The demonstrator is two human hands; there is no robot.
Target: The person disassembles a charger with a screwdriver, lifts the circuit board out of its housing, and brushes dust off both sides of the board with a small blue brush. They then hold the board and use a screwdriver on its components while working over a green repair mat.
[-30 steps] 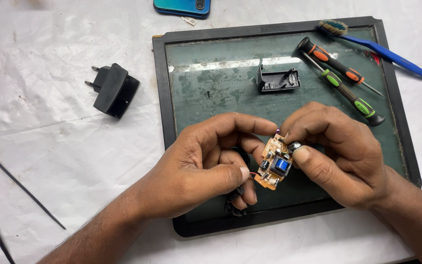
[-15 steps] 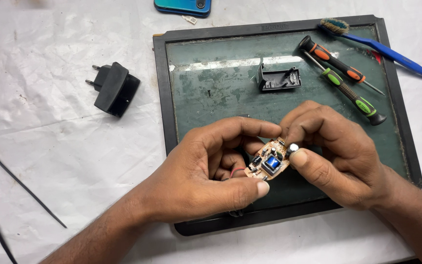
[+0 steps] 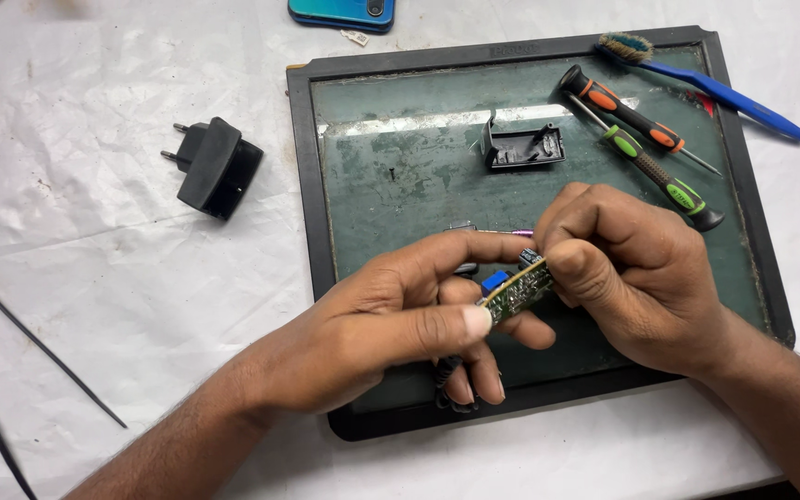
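Both hands pinched circuit board (image 3: 517, 291) at frame ctr: left hand (image 3: 400, 319) lower-left end, right hand (image 3: 627, 264) upper-right; long axis diag.

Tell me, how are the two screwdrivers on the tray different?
The orange-handled screwdriver has orange and black grip bands; the green-handled screwdriver has green ones. The orange one lies nearer the blue toothbrush; the green one lies nearer the right hand. Both lie slanted, untouched, on the dark tray.
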